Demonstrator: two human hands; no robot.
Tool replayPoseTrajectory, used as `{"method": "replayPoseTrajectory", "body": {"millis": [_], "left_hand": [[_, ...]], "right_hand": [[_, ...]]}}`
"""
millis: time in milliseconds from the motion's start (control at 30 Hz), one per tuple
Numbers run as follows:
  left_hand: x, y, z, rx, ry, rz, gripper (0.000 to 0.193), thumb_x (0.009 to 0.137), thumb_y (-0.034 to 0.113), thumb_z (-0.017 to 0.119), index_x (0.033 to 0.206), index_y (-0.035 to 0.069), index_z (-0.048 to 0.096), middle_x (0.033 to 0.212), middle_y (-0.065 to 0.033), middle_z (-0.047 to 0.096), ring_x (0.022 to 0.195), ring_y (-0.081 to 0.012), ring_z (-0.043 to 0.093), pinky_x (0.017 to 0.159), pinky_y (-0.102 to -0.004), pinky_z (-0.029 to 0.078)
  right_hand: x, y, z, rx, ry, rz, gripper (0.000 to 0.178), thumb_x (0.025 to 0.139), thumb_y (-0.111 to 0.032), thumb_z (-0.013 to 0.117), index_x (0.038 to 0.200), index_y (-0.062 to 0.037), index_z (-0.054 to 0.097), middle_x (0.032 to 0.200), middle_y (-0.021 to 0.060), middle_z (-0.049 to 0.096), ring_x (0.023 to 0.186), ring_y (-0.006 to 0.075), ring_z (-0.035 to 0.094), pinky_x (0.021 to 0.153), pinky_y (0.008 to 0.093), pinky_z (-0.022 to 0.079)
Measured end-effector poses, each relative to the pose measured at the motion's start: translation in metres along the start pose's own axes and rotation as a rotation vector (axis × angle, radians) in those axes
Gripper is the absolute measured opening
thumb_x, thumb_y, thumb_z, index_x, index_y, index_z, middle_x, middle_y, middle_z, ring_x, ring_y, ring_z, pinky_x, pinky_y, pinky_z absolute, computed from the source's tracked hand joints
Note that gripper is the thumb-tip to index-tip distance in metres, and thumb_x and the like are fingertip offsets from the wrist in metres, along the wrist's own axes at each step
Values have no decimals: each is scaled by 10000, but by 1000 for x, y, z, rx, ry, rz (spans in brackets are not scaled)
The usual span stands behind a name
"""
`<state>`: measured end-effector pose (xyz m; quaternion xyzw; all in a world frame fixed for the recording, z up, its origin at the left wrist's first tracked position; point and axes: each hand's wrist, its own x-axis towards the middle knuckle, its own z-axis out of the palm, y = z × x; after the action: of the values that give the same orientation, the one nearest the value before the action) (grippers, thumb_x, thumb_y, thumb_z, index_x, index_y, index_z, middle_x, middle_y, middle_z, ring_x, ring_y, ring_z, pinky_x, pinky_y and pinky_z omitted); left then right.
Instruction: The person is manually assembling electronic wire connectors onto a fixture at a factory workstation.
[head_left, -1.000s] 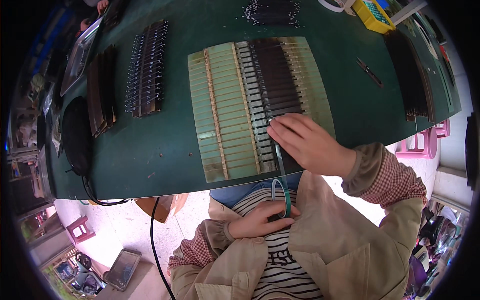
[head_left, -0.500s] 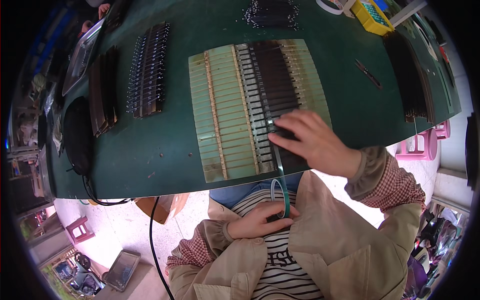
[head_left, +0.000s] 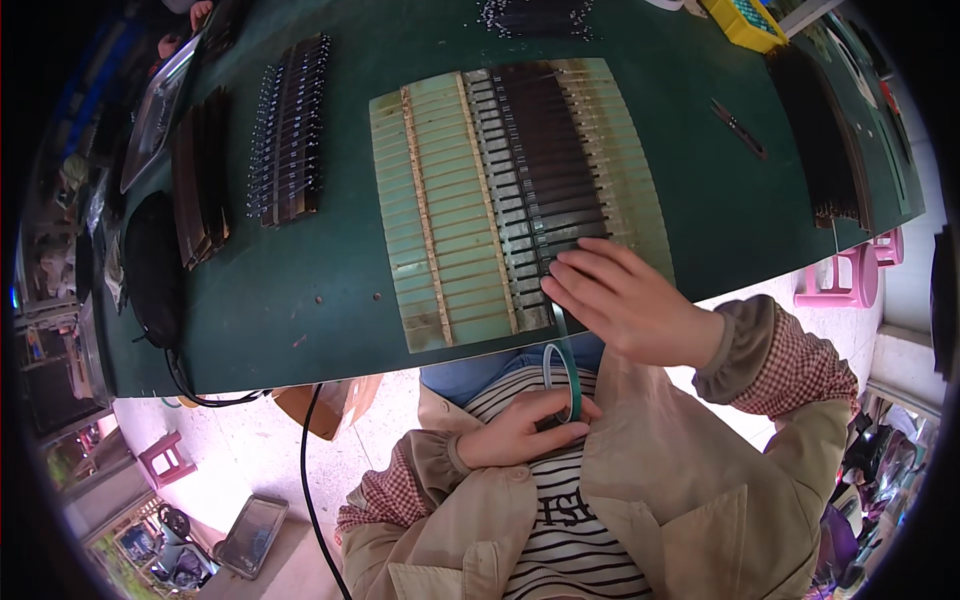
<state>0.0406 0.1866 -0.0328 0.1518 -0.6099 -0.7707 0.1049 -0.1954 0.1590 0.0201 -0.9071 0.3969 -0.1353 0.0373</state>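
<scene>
My left hand (head_left: 522,430) is closed on a thin roll of green tape (head_left: 575,388) below the table edge, in front of my body. A narrow strip of tape runs up from the roll to the slotted pale-green board (head_left: 440,230). Dark flat strips (head_left: 555,140) lie side by side in the board's slots, over its middle and right part. My right hand (head_left: 640,305) rests on the board's near right part, fingers stretched out. Its fingertips touch the lower dark strips where the tape meets them; the tape under the fingers is hidden.
Bundles of dark strips (head_left: 290,135) lie to the left, beside a black pouch (head_left: 152,270) and a metal tray (head_left: 160,110). Small snips (head_left: 738,130), a yellow bin (head_left: 745,25) and more dark strips (head_left: 820,140) are on the right. Another person's hand (head_left: 200,14) shows at the far left.
My right hand has slid slightly down toward the near edge, its fingers lower along the tape. The left hand keeps the roll in nearly the same place. The view has shifted a little.
</scene>
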Motion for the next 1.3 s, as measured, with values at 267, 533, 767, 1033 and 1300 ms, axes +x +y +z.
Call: {"method": "replayPoseTrajectory", "body": {"millis": [267,533,767,1033,1300], "left_hand": [[3,-1,1,-26,32,11,210,915,112,634,1090,-1,612,976,-91,651,897,-195,634,793,-300,492],[4,-4,-1,-34,33,11,202,926,75,621,1107,-14,617,1034,-80,666,940,-155,634,832,-283,494],[4,-5,3,-97,72,-43,176,928,62,617,1086,-15,617,993,-73,657,945,-150,624,843,-282,494],[4,-17,2,-405,131,-149,223,1003,169,514,936,-15,621,888,-73,622,874,-142,585,805,-269,462],[22,-18,-6,-456,323,-219,511,1031,322,432,616,33,507,748,-99,597,674,-149,545,662,-262,442]], "right_hand": [[-4,2,-1,12,-8,36,586,689,-98,582,1258,43,556,1234,161,545,1193,325,490,1073,520,351],[-14,-6,3,-90,-16,30,602,685,-113,571,1265,48,551,1235,158,550,1200,314,497,1084,530,337],[-15,-19,4,-143,-25,-9,589,687,-127,569,1262,5,574,1218,142,566,1178,288,523,1087,526,340],[-35,5,0,86,83,58,440,744,-109,592,1177,-49,641,1140,121,594,1118,249,543,1017,443,414],[-92,150,-26,-431,440,708,340,877,-59,631,1216,-51,618,1058,132,602,978,298,557,865,358,453]]}}
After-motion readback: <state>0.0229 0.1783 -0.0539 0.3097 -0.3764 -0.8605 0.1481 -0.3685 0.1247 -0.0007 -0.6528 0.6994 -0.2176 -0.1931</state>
